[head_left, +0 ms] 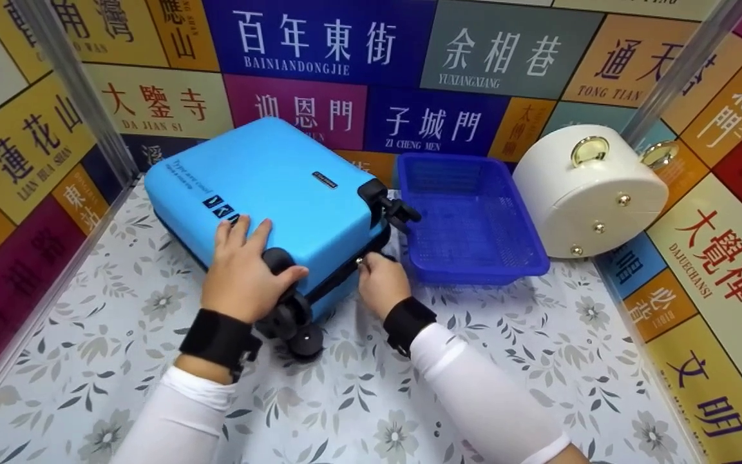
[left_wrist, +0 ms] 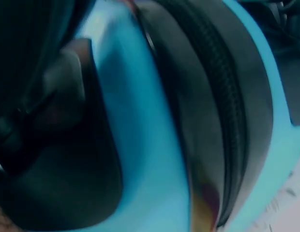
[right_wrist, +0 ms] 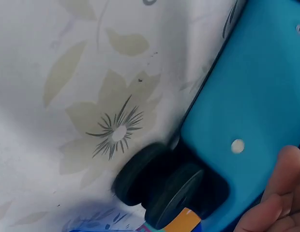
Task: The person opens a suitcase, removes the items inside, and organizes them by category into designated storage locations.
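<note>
Head | left fingers [head_left: 236, 237] spread on blue suitcase [head_left: 281, 167] | right fingers [head_left: 371, 265] pinch zipper pull [head_left: 359, 260]

From above, a head-worn camera looks forward and down over the desk [head_left: 345, 399], set far enough back to frame the left grip [head_left: 245, 274], the right grip [head_left: 384, 283], a whole blue suitcase [head_left: 281, 187] and the lettered wall [head_left: 319, 38] behind. The left-wrist camera faces the suitcase's side at close range, a dark zipper band [left_wrist: 222, 87] slanting through its blurred picture. The right-wrist camera, also near, looks down on the desk beside paired wheels [right_wrist: 174, 195], fingertips [right_wrist: 289, 159] at lower right. All three views share the suitcase; head and right-wrist views both show the right grip.
</note>
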Demonstrator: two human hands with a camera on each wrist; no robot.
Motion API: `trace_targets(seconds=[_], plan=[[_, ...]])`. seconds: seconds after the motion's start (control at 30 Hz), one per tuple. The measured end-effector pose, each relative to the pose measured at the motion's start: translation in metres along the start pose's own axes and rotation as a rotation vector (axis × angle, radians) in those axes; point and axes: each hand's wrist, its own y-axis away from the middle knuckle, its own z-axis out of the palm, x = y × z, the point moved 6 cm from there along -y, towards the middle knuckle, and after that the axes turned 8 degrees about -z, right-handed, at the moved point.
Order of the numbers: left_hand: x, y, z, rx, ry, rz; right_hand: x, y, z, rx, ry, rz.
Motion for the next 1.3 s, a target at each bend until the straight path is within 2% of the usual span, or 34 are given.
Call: trace_targets(seconds=[0.13, 0.23, 0.33, 0.4, 0.47, 0.57, 0.67, 0.8, 0.93, 1.13, 1.3], plan=[[0.010, 0.005, 0.006, 0.024, -0.035, -0.044, 0.000, 0.001, 0.001, -0.039, -0.023, 0.024], [0.014, 0.006, 0.007, 0.037, -0.033, -0.012, 0.002, 0.002, 0.000, -0.055, -0.032, 0.044], [0.008, 0.004, 0.004, -0.053, -0.015, 0.105, 0.004, 0.003, 0.001, -0.072, -0.043, 0.061], [0.000, 0.001, -0.001, -0.163, 0.020, 0.188, 0.006, 0.003, 0.002, -0.086, -0.059, 0.074], [-0.011, -0.003, -0.007, -0.271, 0.043, 0.240, 0.006, 0.004, 0.003, -0.085, -0.064, 0.078], [-0.022, -0.009, -0.012, -0.316, 0.035, 0.279, 0.007, 0.003, 0.002, -0.074, -0.043, 0.066], [-0.027, -0.012, -0.012, -0.269, -0.013, 0.312, 0.006, 0.001, 0.000, -0.056, -0.008, 0.046], [-0.029, -0.011, -0.009, -0.158, -0.052, 0.355, 0.005, 0.000, -0.002, -0.042, 0.012, 0.024], [-0.029, -0.008, -0.006, -0.078, -0.047, 0.370, 0.004, 0.000, -0.001, -0.041, 0.004, 0.022], [-0.028, -0.005, -0.003, -0.014, 0.017, 0.372, 0.004, 0.001, 0.000, -0.062, -0.018, 0.048], [-0.022, -0.001, 0.004, 0.036, 0.021, 0.354, 0.006, 0.001, 0.000, -0.072, -0.026, 0.065]])
